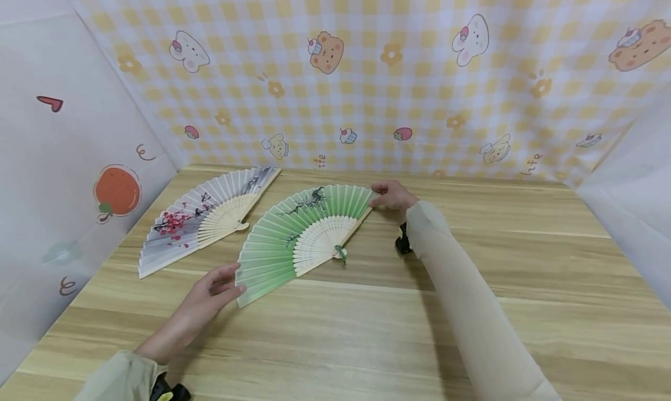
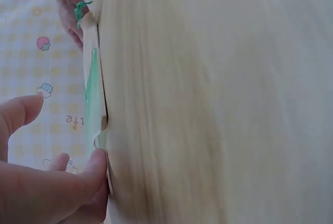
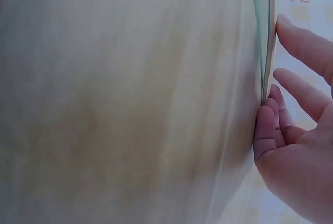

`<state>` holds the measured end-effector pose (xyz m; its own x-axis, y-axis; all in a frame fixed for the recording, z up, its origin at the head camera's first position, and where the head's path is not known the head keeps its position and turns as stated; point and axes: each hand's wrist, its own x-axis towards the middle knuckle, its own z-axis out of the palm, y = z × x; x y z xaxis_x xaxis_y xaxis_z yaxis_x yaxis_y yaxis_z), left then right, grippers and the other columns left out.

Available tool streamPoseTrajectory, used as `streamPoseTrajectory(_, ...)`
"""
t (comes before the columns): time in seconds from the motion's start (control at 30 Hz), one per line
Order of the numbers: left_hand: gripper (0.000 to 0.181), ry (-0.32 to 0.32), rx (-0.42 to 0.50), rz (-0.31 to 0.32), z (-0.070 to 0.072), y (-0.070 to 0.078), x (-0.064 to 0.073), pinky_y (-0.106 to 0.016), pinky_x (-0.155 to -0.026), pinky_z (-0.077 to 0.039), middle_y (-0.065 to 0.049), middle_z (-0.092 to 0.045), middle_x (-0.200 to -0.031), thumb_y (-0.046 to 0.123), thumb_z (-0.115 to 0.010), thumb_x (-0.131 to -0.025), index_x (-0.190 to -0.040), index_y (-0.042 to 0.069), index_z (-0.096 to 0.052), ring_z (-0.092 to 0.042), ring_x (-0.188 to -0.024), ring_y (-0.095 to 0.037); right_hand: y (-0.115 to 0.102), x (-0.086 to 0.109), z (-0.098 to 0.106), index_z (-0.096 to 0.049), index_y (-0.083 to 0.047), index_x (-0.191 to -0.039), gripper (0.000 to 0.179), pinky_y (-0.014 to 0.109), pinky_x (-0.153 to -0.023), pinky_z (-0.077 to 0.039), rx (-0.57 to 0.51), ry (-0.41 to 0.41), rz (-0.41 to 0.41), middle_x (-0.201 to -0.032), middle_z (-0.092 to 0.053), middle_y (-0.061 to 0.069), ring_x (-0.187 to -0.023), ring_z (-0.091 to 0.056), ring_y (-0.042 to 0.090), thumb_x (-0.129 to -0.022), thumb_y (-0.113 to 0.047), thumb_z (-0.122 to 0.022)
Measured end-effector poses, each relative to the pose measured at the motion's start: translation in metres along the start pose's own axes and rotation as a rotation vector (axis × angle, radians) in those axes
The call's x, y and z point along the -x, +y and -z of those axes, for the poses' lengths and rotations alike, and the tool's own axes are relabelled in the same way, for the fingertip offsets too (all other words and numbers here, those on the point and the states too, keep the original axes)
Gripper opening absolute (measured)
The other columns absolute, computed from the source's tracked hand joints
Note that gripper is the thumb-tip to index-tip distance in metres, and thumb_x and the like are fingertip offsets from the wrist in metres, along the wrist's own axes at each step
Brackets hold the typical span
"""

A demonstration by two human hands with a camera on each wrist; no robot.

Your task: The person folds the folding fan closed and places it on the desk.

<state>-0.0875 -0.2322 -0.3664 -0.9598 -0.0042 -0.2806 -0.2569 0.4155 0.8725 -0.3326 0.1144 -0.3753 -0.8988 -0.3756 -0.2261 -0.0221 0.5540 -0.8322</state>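
Observation:
A green folding fan (image 1: 272, 238) with a dark branch print, pale ribs and a green tassel lies spread on the wooden table. At its lower left corner is my left hand (image 1: 212, 290), fingers extended and touching the edge. In the left wrist view one fingertip (image 2: 96, 164) meets the fan's end by the tabletop, while another finger stands apart. My right hand (image 1: 393, 196) is at the upper right end, with fingertips against the outer rib (image 3: 271, 52). The lower fingers there are bent near the table. Left of it lies a second spread fan (image 1: 183, 220), grey-white with red blossoms.
The wooden table (image 1: 524, 232) runs back to a yellow checked cloth (image 1: 367, 98) with cartoon prints. A white printed cloth (image 1: 68, 156) hangs along the left side. Dark wrist devices show at both sleeves.

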Motion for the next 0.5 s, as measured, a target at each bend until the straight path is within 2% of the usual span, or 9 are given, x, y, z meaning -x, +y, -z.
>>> streamPoseTrajectory(0.13,0.059,0.008,0.044,0.0,0.0004,-0.0013,-0.0012,-0.045,-0.098,-0.03,-0.025,-0.029,-0.132,0.024,-0.055,-0.088,-0.134,0.0,-0.028,-0.033,-0.117,-0.036,-0.0015,0.001,0.0024,-0.033,0.006,-0.132,0.06,0.037,-0.104,-0.025,0.011,-0.033,0.012,-0.137,-0.031,0.02,-0.125,-0.028,0.029,-0.081,-0.003,-0.062)
streamPoseTrajectory(0.17,0.059,0.009,0.052,-0.001,0.0006,-0.0017,-0.0015,-0.045,-0.098,-0.03,-0.025,-0.029,-0.132,0.024,-0.055,-0.088,-0.134,0.0,-0.028,-0.032,-0.117,-0.035,-0.0016,0.0008,0.0024,-0.039,0.008,-0.127,0.053,0.035,-0.1,-0.029,0.016,-0.038,0.021,-0.131,-0.037,0.021,-0.12,-0.033,0.029,-0.081,-0.003,-0.063)
streamPoseTrajectory(0.3,0.058,0.013,0.064,0.009,0.0016,-0.0035,-0.002,-0.04,-0.096,-0.031,-0.024,-0.03,-0.132,0.024,-0.055,-0.088,-0.134,0.0,-0.028,-0.033,-0.117,-0.033,-0.0017,0.0021,0.0031,-0.041,0.009,-0.126,0.053,0.035,-0.1,-0.03,0.032,-0.053,0.028,-0.129,-0.039,0.022,-0.118,-0.034,0.03,-0.08,-0.004,-0.064)
streamPoseTrajectory(0.37,0.058,0.012,0.067,0.016,0.0017,-0.004,-0.002,-0.037,-0.095,-0.032,-0.023,-0.03,-0.132,0.024,-0.055,-0.088,-0.134,0.001,-0.028,-0.033,-0.117,-0.032,-0.0014,0.0023,0.0034,-0.039,0.008,-0.128,0.055,0.038,-0.101,-0.029,0.049,-0.061,0.03,-0.13,-0.038,0.022,-0.119,-0.034,0.032,-0.08,-0.006,-0.064)
streamPoseTrajectory(0.4,0.057,0.011,0.071,0.019,0.0016,-0.0042,-0.0019,-0.036,-0.095,-0.032,-0.023,-0.03,-0.132,0.024,-0.055,-0.088,-0.134,0.001,-0.028,-0.033,-0.117,-0.031,-0.0015,0.0031,0.0038,-0.033,0.007,-0.132,0.062,0.04,-0.103,-0.026,0.052,-0.065,0.022,-0.136,-0.032,0.021,-0.124,-0.029,0.032,-0.08,-0.007,-0.064)
streamPoseTrajectory(0.5,0.057,0.009,0.088,0.019,0.001,-0.0043,-0.0015,-0.037,-0.096,-0.031,-0.023,-0.03,-0.133,0.023,-0.054,-0.089,-0.134,0.0,-0.029,-0.031,-0.118,-0.031,-0.0012,0.0039,0.0043,-0.032,0.006,-0.132,0.063,0.04,-0.102,-0.027,0.061,-0.074,0.016,-0.136,-0.032,0.021,-0.123,-0.029,0.032,-0.08,-0.008,-0.064)
